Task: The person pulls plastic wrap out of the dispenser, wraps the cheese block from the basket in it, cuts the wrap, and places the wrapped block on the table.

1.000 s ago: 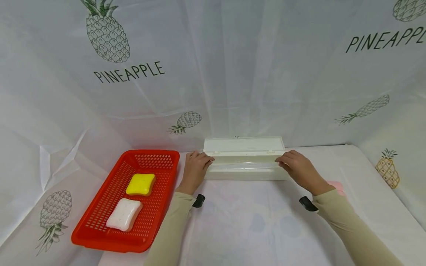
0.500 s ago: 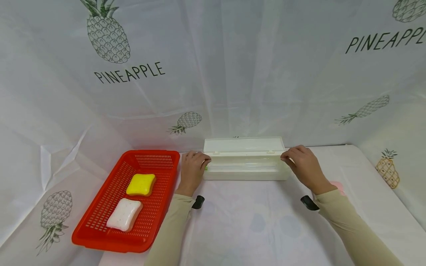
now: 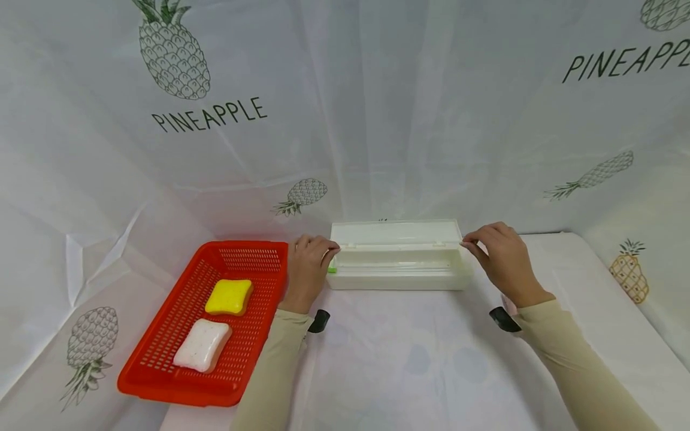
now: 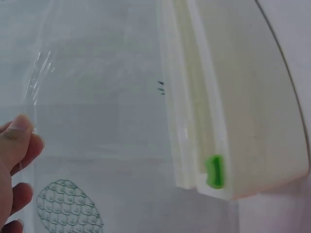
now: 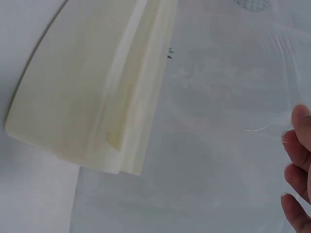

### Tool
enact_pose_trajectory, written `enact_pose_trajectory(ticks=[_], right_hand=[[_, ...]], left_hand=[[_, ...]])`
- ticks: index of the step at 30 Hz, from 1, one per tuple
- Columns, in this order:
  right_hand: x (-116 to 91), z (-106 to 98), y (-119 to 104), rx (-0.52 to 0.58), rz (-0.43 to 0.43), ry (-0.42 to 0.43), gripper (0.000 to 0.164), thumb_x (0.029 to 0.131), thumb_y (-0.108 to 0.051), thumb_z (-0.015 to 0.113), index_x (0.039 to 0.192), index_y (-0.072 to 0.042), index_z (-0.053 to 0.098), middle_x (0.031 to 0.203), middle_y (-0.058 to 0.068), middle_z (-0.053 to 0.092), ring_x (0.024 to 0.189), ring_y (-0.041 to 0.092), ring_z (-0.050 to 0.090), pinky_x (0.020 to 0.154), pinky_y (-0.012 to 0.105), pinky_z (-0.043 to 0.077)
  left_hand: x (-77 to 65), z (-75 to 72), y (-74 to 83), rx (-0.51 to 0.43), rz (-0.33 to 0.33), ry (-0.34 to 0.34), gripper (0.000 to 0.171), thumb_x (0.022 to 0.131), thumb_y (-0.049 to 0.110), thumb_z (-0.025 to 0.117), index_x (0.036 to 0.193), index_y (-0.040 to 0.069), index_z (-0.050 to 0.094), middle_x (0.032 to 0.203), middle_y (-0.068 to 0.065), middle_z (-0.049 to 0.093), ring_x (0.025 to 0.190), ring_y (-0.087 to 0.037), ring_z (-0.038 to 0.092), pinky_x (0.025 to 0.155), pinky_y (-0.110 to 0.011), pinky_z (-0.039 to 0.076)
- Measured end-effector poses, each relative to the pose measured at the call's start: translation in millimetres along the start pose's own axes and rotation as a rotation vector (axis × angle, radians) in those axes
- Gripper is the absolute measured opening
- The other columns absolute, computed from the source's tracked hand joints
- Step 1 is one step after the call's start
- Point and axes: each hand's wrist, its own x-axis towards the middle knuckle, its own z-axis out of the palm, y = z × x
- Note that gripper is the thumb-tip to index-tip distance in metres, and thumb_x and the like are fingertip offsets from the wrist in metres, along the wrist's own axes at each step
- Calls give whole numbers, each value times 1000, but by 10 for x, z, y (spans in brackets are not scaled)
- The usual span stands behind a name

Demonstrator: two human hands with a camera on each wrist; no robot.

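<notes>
A white cling film dispenser (image 3: pixel 399 282) stands at the back of the table, its lid (image 3: pixel 396 232) raised. A small green slider (image 4: pixel 215 172) shows at its left end. My left hand (image 3: pixel 308 263) pinches the left end of the clear film's edge between thumb and fingers. The film (image 4: pixel 39 77) stretches above the dispenser in the left wrist view. At the other end, my right hand (image 3: pixel 501 257) pinches the same edge. In the right wrist view its thumb and forefinger meet on the film (image 5: pixel 262 128), the other fingers loosely bent.
Left of the left forearm lies a red perforated basket (image 3: pixel 132 371). It holds a yellow sponge-like block (image 3: pixel 229 297) and a white one (image 3: pixel 201 346). Something pink (image 3: pixel 508 304) is partly hidden behind the right wrist. A pineapple-print curtain (image 3: pixel 388 120) hangs behind the dispenser.
Both hands have risen from the dispenser's opening toward its lid, drawing the film up. The right hand has also shifted rightward. The green slider has come into sight beside the left hand.
</notes>
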Motion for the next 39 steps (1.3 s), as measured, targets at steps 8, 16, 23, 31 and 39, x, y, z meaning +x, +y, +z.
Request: enact_pose_trajectory(ticks=[8,16,23,31,39], right_hand=[[65,-144,-25,-19,-4,24,54,105,-47,55,84,0,70,77,14,69,80,35,61,70,47,46],[155,-278,-119,-8,-7,28,47,106,-41,59,86,-1,72,80,12,71,84,34,62,74,44,45],[188,-342,-180,41,-1,87,27,98,-26,76,84,-2,73,80,12,72,83,35,63,74,41,41],[255,-432,-254,54,26,104,13,88,-9,84,88,-1,74,81,13,72,84,37,61,78,46,39],[326,-513,-314,66,8,171,51,106,-46,61,86,0,75,79,13,73,82,37,60,89,28,35]], left_hand=[[73,-99,30,-31,18,44,7,94,18,80,96,11,79,94,-4,77,91,-28,61,87,-46,44],[123,-228,64,-29,42,82,7,92,17,82,94,10,80,92,-4,77,91,-28,61,88,-47,44],[134,-350,111,-33,63,102,7,91,16,83,94,10,80,92,-5,77,93,-28,60,87,-47,42],[179,-465,159,-47,73,140,9,90,15,83,95,8,80,92,-7,77,93,-30,61,86,-47,41],[207,-579,197,-53,103,183,11,86,11,86,95,8,80,92,-7,76,93,-29,60,85,-48,39]])
